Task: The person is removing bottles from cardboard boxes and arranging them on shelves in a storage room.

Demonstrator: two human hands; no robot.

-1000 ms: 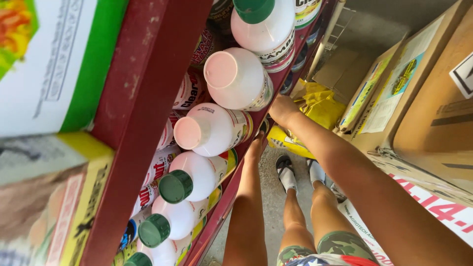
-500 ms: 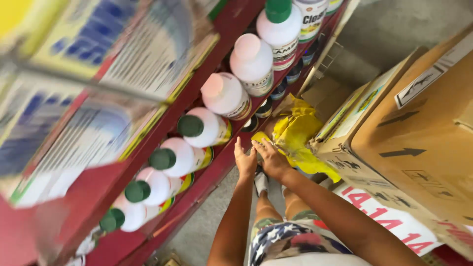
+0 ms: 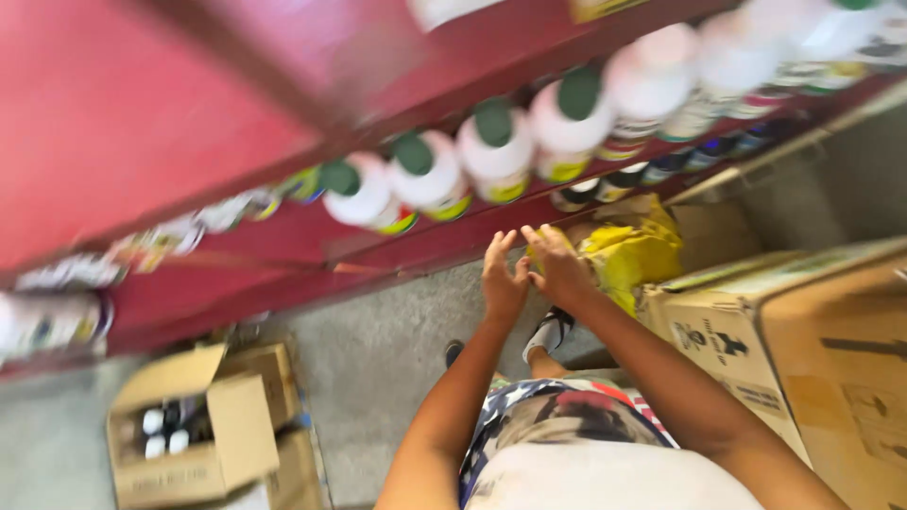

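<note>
Red shelf (image 3: 312, 236), four green-capped white bottles (image 3: 496, 151); left hand (image 3: 504, 279), right hand (image 3: 559, 267) touching, fingers loosely spread, empty, beside one yellow bag (image 3: 631, 253)

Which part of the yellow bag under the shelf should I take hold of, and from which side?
Probably its crumpled upper left edge, coming from the left, where both hands already are. The yellow bag lies slumped on the floor between the red shelf and a cardboard box, which blocks its right side. The left hand and right hand hover at that loose, foldable edge; blur hides whether they touch it.
</note>
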